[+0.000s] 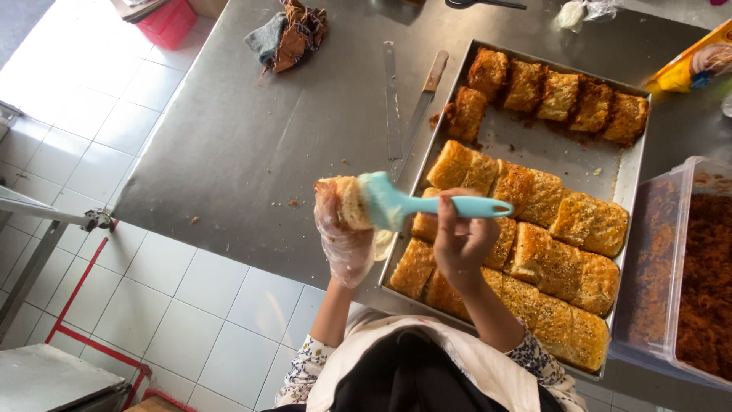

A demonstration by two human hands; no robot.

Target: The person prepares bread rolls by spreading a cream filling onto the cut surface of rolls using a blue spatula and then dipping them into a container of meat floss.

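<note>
the bread piece (349,200), prob. soft & light, is clamped gently by the gloved left hand (345,240) at its sides, while the brush (404,206) handle is gripped by the right hand (461,243).

Gloved left hand (345,238) holds a bread piece (349,200); right hand (461,243) presses a teal brush (404,206) against it

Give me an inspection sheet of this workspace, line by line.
Surface: steel table, a few crumbs.
Job's things: bread piece in gloved left hand; light blue brush in bare right hand, bristles against the bread; metal tray of golden and darker coated rolls.
Clutter: two knives, crumpled cloth, clear tub of brown shreds, yellow packet.
Grippers: both hands closed on their items.
Cables: nothing seen.
Surroundings: white tiled floor, red container.
</note>
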